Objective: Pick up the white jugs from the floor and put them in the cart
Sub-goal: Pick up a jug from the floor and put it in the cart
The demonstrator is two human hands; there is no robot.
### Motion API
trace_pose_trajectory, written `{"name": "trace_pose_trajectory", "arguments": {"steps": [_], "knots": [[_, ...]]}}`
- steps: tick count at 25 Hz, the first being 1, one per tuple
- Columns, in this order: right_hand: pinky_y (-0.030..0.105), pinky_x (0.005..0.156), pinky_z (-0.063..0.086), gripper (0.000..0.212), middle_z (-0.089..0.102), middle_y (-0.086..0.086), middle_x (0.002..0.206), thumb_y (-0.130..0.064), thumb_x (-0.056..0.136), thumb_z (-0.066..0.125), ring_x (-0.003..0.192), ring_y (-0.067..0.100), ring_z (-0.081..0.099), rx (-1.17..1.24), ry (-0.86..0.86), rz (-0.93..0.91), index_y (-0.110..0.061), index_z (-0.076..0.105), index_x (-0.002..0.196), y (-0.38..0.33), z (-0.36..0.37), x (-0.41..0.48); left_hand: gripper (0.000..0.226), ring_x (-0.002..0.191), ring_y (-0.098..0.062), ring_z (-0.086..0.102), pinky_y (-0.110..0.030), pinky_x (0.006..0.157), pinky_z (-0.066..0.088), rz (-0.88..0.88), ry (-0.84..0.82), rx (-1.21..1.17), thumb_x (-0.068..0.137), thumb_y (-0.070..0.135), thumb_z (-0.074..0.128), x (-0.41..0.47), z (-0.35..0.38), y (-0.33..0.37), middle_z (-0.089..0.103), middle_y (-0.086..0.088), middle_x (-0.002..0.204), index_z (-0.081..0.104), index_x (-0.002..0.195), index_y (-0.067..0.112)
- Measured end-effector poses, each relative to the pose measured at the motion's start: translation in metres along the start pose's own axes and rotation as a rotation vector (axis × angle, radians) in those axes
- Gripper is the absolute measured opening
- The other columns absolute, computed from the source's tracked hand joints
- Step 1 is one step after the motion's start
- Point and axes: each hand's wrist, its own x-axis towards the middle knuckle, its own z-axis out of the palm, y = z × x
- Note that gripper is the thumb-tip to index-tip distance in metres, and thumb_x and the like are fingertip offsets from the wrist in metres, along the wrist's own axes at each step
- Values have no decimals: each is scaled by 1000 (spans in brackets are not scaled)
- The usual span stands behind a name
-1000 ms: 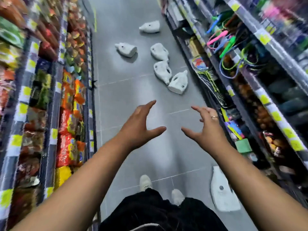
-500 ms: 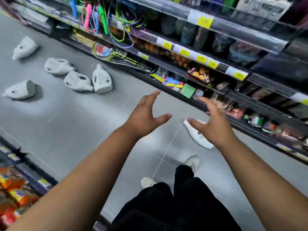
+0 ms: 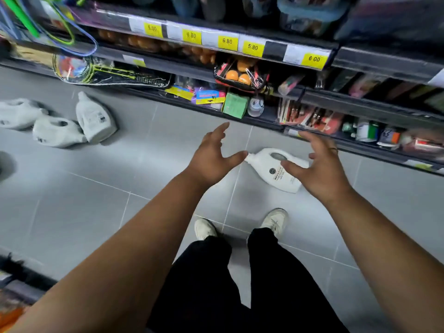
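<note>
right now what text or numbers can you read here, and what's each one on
"5.00" on the first yellow price tag from the left on the shelf edge
"6.80" on the second tag
"6.80" on the third tag
"5.80" on the fourth tag
"6.00" on the fifth tag
Print on the nearest jug: too small to read
Print on the leftward jug: blurred
Packets on the lower shelf: blurred

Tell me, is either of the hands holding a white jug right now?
No, the left hand and right hand are both open and empty above the white jug, which lies on the floor.
</note>
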Motion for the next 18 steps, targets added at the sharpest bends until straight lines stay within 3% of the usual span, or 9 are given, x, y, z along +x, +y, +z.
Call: {"name": "trace_pose_trajectory", "arguments": {"steps": [4, 8, 12, 16, 18], "knots": [[40, 108, 41, 73, 33, -6, 128, -28, 77, 82, 126, 25, 48, 22, 57, 113, -32, 48, 141, 65, 38, 44, 82, 123, -20, 52, -38, 107, 45, -35, -69, 5, 84, 39, 77, 82, 48, -38, 45, -4, 144, 31, 152, 32], [35, 107, 41, 73, 37, 5, 139, -28, 77, 82, 123, 25, 51, 53, 106, 243, -31, 48, 141, 151, 94, 84, 85, 128, -20, 51, -42, 106, 47, -52, -193, 89, 83, 45, 76, 173, 109, -99, 46, -3, 145, 27, 153, 35], [37, 107, 41, 74, 40, -12, 121, -26, 73, 84, 123, 31, 52, 42, 165, 301, -26, 50, 139, 243, 144, 119, 90, 131, -20, 48, -41, 103, 49, -53, -303, 184, 82, 50, 75, 250, 162, -155, 43, -2, 148, 23, 154, 37], [32, 108, 36, 89, 40, 11, 144, -37, 68, 86, 132, 28, 41, 34, 178, 368, -29, 41, 145, 343, 190, 151, 89, 131, -20, 48, -32, 98, 47, -54, -342, 257, 83, 53, 73, 315, 225, -215, 42, -3, 148, 22, 154, 38], [39, 110, 37, 93, 34, 17, 147, -36, 70, 87, 136, 30, 35, 7, 196, 395, -33, 37, 148, 390, 207, 161, 88, 130, -22, 49, -32, 98, 47, -43, -367, 294, 84, 55, 71, 340, 258, -241, 42, -4, 147, 20, 154, 40]]}}
